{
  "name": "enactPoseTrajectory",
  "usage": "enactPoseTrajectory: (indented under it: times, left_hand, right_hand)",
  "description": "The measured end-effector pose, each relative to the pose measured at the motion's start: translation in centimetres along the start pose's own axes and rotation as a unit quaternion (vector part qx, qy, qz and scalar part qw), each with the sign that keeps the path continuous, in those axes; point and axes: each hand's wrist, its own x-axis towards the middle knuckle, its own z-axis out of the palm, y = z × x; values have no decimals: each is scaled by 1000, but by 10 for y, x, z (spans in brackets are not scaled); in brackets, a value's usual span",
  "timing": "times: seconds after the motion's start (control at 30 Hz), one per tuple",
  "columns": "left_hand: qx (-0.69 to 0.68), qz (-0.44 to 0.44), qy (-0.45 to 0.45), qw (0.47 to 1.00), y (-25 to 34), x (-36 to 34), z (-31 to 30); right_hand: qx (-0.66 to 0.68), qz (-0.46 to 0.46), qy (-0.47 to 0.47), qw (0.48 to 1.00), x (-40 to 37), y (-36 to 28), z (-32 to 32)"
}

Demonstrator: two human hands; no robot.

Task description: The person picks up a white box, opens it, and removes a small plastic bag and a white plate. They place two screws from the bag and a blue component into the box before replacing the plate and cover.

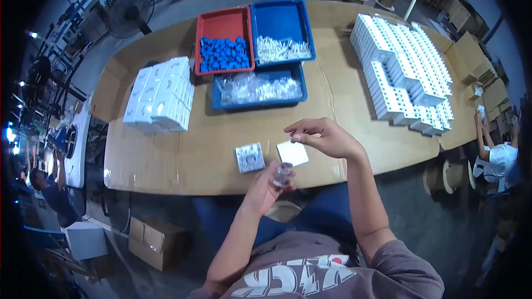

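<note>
My left hand (pixel 267 187) is curled around a small clear plastic packet (pixel 283 174) at the table's near edge. What is inside the packet is too blurred to make out. Above the far edge of a flat white square piece (pixel 293 154), my right hand (pixel 326 137) has thumb and fingers drawn together; anything between the fingertips is too small to tell. Just left of the white piece lies a small square box (pixel 250 158) with grey printed marks on its face.
Beyond my hands sit a blue tray of clear packets (pixel 218 99), a red tray of blue parts (pixel 221 22) and a blue tray of white parts (pixel 280 16). White boxes (pixel 160 97) are stacked left, many more (pixel 402 72) right. Other people (pixel 501 158) work off both sides.
</note>
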Motion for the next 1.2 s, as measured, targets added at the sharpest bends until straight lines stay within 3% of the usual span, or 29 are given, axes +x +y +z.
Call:
enactPoseTrajectory:
  times: [0.17, 0.37, 0.5, 0.57, 0.67, 0.87, 1.1, 1.2]
  left_hand:
    - [-42, -59, 31, 997, -2, 13, -32]
    - [-79, -130, 24, 988, 12, 33, -35]
    - [-75, -162, -25, 984, 30, 54, -28]
    - [-51, -192, -14, 980, 56, 63, -5]
    - [-49, -221, -20, 974, 80, 72, 8]
    - [-6, -184, -48, 982, 114, 92, 5]
    - [15, -153, -60, 986, 110, 100, -7]
    - [4, -133, -64, 989, 102, 86, -15]
  right_hand:
    - [-121, 28, 174, 977, 76, 48, -55]
    - [-204, -28, 267, 941, 191, 86, -106]
    - [-249, -1, 256, 934, 290, 85, -115]
    - [-335, -62, 236, 910, 336, 100, -125]
    - [-407, -61, 217, 885, 374, 114, -134]
    - [-469, -63, 224, 852, 382, 135, -138]
    - [-445, -52, 224, 865, 389, 115, -124]
    - [-452, -7, 216, 865, 393, 123, -130]
